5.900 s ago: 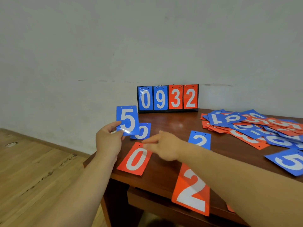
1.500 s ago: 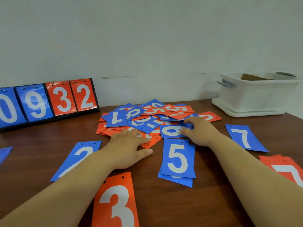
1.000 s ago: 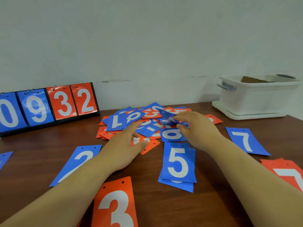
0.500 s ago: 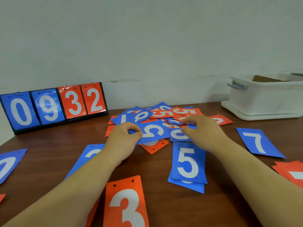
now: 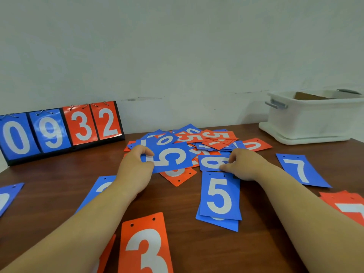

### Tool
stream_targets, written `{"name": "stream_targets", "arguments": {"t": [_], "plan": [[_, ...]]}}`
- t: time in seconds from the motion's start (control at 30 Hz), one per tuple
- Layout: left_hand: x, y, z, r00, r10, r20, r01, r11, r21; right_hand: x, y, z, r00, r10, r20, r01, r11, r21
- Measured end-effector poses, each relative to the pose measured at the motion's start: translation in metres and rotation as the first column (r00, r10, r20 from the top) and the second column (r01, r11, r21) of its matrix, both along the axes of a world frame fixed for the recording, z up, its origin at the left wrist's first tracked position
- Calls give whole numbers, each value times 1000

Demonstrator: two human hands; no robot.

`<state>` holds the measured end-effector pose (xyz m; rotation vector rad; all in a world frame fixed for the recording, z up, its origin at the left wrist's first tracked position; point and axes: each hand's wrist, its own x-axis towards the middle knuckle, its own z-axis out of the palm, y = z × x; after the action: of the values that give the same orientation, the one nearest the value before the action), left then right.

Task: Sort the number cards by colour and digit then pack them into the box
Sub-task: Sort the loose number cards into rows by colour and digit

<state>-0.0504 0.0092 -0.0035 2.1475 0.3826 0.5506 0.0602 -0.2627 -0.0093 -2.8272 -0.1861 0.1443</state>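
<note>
Your left hand [image 5: 136, 168] pinches the left end of a blue 5 card [image 5: 171, 157] between thumb and curled fingers. The card is turned sideways over the near edge of the loose pile [image 5: 206, 138]. Your right hand [image 5: 245, 164] sits apart from the left, and its thumb and fingertips nip the right edge of a blue 6 card [image 5: 212, 163], also sideways. A red card [image 5: 178, 177] peeks out from under the held 5, between your hands.

Just on your side of the right hand lies a stack of blue 5s [image 5: 219, 198], upright to you. Between your forearms, closest to you, is a red 3 card [image 5: 145, 245]. A blue card [image 5: 100, 187] is half hidden under your left forearm.

Right of the right hand lies a blue 7 card [image 5: 301, 170], with a red stack [image 5: 350, 207] nearer you. Beyond that hand, to the right, the white box [image 5: 315, 119] stands on the table [image 5: 59, 174]. Beyond your left hand, to the left, the scoreboard [image 5: 59, 129] shows 0932.
</note>
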Motion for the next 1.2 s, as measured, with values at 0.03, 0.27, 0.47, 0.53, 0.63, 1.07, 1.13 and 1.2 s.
{"name": "stream_targets", "arguments": {"t": [0.03, 0.27, 0.47, 0.53, 0.63, 1.07, 1.13, 1.2], "plan": [[0, 0, 0, 1000, -14, 0, 14, 1000, -9, 1, -2, 0, 1000, 14, -11, -14, 1000, 19], [-3, 1, -1, 991, -115, 66, 120, 990, -78, 0, -13, 2, 996, 90, 9, -90, 992, 88], [-5, -2, -1, 982, -164, 91, 174, 978, -115, 3, -16, 1, 998, 56, 11, -57, 990, 128], [-5, -1, -2, 984, -154, 86, 163, 981, -109, 2, -15, 1, 998, 57, 30, -61, 984, 167], [-4, 0, -3, 987, -142, 69, 148, 985, -93, 2, -14, 0, 995, 65, 81, -80, 978, 195], [-7, -4, -2, 991, -128, 48, 131, 989, -69, -2, -13, 4, 999, 34, 18, -37, 968, 249], [-7, -3, -2, 991, -124, 42, 127, 989, -78, -2, -13, 4, 994, -25, 105, -3, 965, 261], [-6, -3, -1, 993, -112, 39, 115, 990, -81, -2, -14, 5, 960, -130, 247, 41, 941, 337]]}}
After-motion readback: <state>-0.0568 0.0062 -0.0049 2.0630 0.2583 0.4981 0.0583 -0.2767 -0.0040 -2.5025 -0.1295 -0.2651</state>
